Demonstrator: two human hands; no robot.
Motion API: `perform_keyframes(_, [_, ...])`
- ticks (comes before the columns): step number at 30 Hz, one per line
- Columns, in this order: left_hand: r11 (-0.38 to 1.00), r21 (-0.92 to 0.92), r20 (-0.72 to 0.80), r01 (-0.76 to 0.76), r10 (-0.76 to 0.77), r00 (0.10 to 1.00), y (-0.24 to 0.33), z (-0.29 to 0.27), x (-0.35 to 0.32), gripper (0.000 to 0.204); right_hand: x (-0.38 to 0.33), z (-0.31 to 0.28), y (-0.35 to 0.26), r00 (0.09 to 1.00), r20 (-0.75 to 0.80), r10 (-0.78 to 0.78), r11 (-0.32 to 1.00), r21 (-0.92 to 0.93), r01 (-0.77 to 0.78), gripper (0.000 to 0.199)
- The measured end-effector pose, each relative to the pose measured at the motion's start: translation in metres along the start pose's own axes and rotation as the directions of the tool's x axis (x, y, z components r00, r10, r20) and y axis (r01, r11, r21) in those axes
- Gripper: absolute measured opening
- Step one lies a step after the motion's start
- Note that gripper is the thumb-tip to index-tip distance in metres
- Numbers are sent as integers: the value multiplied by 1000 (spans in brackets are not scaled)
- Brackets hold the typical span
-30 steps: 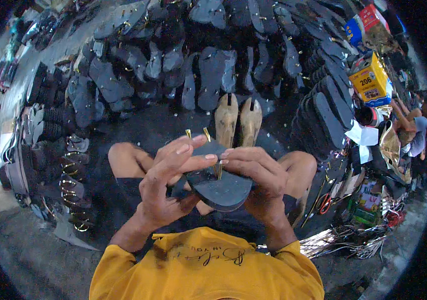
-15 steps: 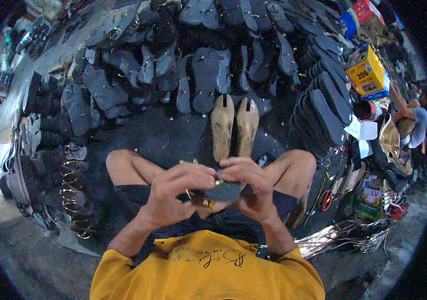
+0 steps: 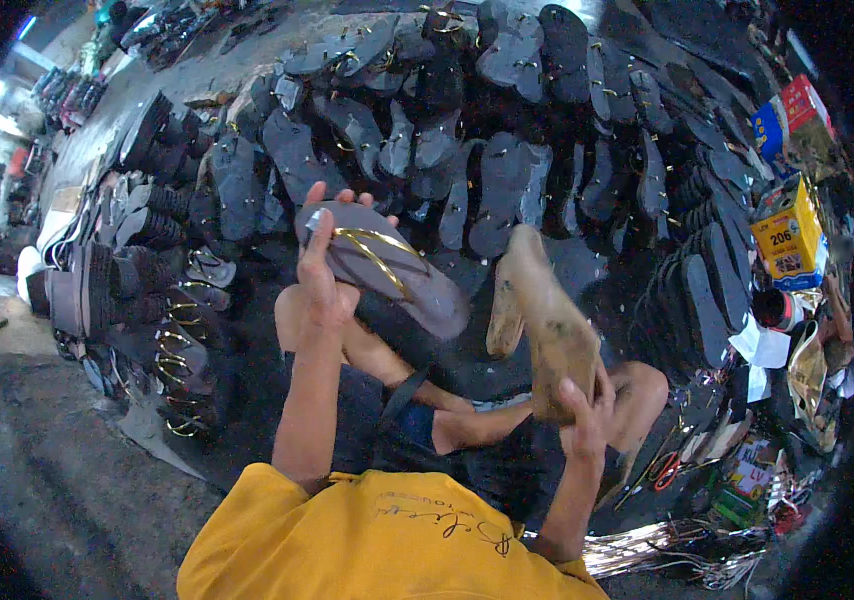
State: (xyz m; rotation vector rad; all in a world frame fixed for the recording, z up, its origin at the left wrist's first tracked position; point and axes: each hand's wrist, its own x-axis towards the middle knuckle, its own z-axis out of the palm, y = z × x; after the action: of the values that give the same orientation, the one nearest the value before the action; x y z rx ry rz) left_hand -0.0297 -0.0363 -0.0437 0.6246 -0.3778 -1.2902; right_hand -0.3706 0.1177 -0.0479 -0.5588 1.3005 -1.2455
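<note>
My left hand (image 3: 322, 250) grips a dark grey flip-flop (image 3: 422, 290) by one end, the thumb on its top face and the fingers behind. Gold straps (image 3: 379, 262) form a V over that sole. In my right hand (image 3: 589, 405) is a wooden shoe last (image 3: 555, 335), held by its near end and tilted with the far end up to the left. A second wooden last (image 3: 504, 318) stands just left of it, partly hidden behind it. The flip-flop and the held last are apart.
Many dark soles (image 3: 507, 190) lie in rows ahead. Stacked soles (image 3: 704, 300) and a yellow tin (image 3: 790, 235) are to the right. Gold-strapped sandals (image 3: 179, 350) line the left. Red-handled scissors (image 3: 665, 470) and thin strips (image 3: 667, 550) lie near right. My bent legs (image 3: 487, 425) frame the middle.
My hands have separated from the small dark piece between them. The left now holds up a flip-flop at the left; the right has lifted one last. The whole view has shifted.
</note>
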Motion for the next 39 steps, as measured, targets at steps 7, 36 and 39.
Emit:
perform_keyframes(7, [980, 105, 186, -168, 147, 971, 1, 26, -16, 49, -35, 36, -6, 986, 110, 126, 989, -88, -117, 60])
perform_keyframes(36, [760, 119, -349, 639, -571, 744, -11, 10, -165, 85, -30, 67, 70, 951, 302, 65, 971, -237, 9, 36])
perform_keyframes(39, [727, 28, -238, 686, -662, 711, -1, 4, -166, 80, -36, 68, 52, 920, 367, 136, 964, -262, -38, 39])
